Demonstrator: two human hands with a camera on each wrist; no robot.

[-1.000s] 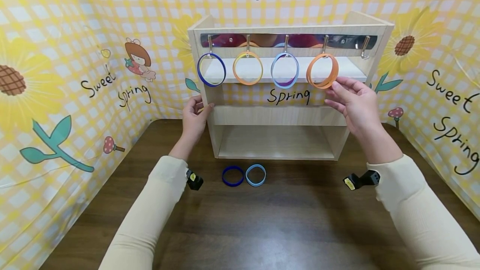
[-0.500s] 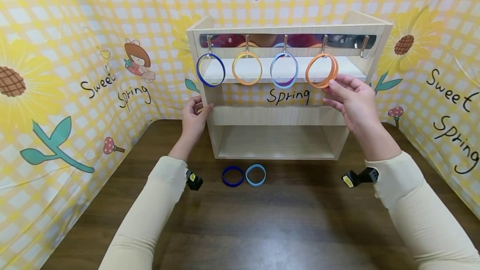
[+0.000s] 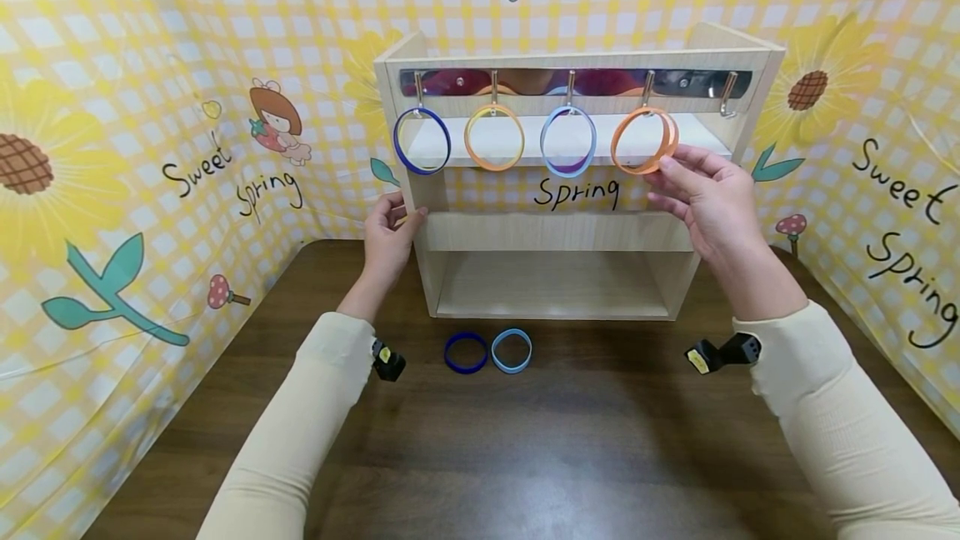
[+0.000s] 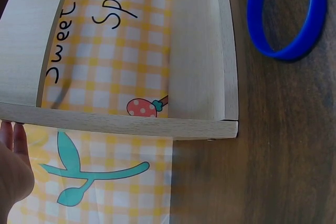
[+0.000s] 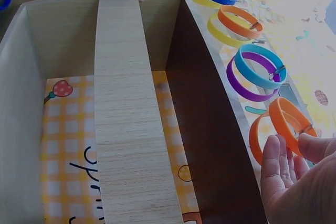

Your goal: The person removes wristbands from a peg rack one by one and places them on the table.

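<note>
Left hand (image 3: pixel 390 232) is gripping the shelf (image 3: pixel 555 232) by its left edge, right hand (image 3: pixel 716 198) is pinching the lower rim of an orange band (image 5: pixel 276 115) near the shelf's top right corner. Two orange ones overlap at the second hook (image 3: pixel 648 90) from the right edge; can't tell if both are pinched. I'd brace with the left, check the rim's seated behind the hook's tip, then release gently so neither swings off.

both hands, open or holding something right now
Left hand: holding the side of the wooden shelf.
Right hand: closed, pinching an orange band.
</note>
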